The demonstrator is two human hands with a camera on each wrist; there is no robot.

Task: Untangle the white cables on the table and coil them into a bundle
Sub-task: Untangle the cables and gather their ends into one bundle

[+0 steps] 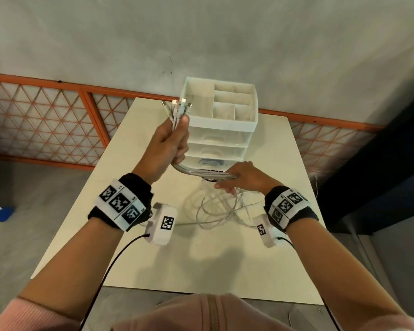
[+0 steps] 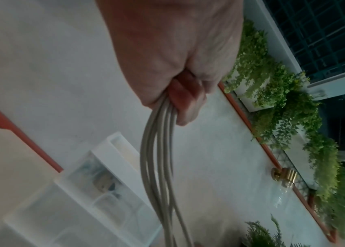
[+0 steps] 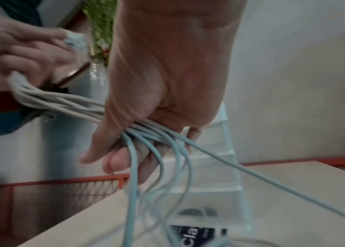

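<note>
Several white cables (image 1: 201,172) run as one bunch between my two hands above the table (image 1: 225,263). My left hand (image 1: 170,142) is raised in a fist round the bunch, and the metal plug ends (image 1: 177,102) stick up past the thumb. In the left wrist view the cables (image 2: 158,150) leave the fist (image 2: 177,93) downward. My right hand (image 1: 237,179) is lower and to the right, its fingers curled round the same bunch. In the right wrist view the cables (image 3: 61,102) pass under my right hand (image 3: 137,142) and fan out. Loose loops (image 1: 220,209) lie tangled on the table under it.
A white drawer organiser (image 1: 221,123) with open top compartments stands at the table's far end, just behind both hands. An orange lattice railing (image 1: 58,120) runs behind the table. Black camera leads (image 1: 110,263) hang from my wrists. Bare tabletop lies in front of the loops.
</note>
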